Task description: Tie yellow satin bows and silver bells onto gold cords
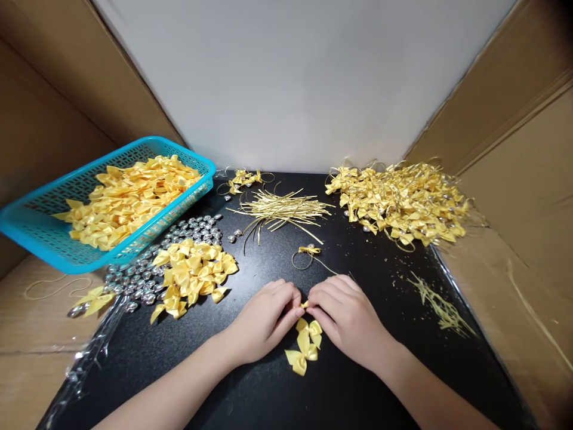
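Observation:
My left hand [267,318] and my right hand [348,318] meet over the black tabletop, thumbs and fingers closed on a small yellow ribbon bow [305,305] that they mostly hide. From behind my right fingers a thin gold cord [326,267] runs up and left. Just beyond the hands lies another bow [308,249] with a looped cord. Several loose yellow bows [303,346] rest on the table just below my fingertips.
At left stands a turquoise basket [71,264] of bows. Beside it lie silver beads [143,278] and a bow pile [197,272]. Cut gold cords [284,210] sit at centre back, corded bows [403,200] at back right, cord scraps [441,304] at right. Cardboard walls [523,155] flank the table.

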`<state>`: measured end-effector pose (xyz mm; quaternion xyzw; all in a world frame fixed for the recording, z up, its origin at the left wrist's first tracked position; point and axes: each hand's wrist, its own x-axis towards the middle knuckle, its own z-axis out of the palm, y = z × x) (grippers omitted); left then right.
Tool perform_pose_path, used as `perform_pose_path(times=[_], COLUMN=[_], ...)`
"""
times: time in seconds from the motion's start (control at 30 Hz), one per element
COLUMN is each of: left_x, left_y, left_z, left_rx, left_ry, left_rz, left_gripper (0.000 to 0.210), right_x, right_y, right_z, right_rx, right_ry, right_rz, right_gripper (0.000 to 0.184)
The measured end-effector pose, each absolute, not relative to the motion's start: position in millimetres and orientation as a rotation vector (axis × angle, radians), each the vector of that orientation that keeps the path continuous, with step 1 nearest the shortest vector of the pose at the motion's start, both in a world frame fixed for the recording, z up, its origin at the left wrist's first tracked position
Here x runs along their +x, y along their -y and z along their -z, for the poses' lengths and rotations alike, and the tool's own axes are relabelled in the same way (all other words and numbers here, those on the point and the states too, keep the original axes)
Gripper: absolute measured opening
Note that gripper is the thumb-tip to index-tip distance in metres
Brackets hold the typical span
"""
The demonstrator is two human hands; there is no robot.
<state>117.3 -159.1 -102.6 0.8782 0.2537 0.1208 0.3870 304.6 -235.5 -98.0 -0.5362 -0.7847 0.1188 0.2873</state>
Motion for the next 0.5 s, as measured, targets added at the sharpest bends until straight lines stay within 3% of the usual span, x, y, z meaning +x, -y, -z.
perform_pose_path(times=[0.23,0.5], left_x=[116.9,109.8], left_y=[158.6,155.7], left_z=[96.4,87.2], left_rx=[2.17,1.897], left_ry=[-0.581,-0.441], left_rz=[-0.247,-0.142], left_gripper=[0.021,0.024], right_x=[305.1,306.1], right_y=[233.9,237.6], right_z=[95.1,79.2], right_rx=[-1.455,-1.265], right_ry=[2.162,2.12], right_rz=[-0.445,-0.913], right_gripper=[0.01,0.021])
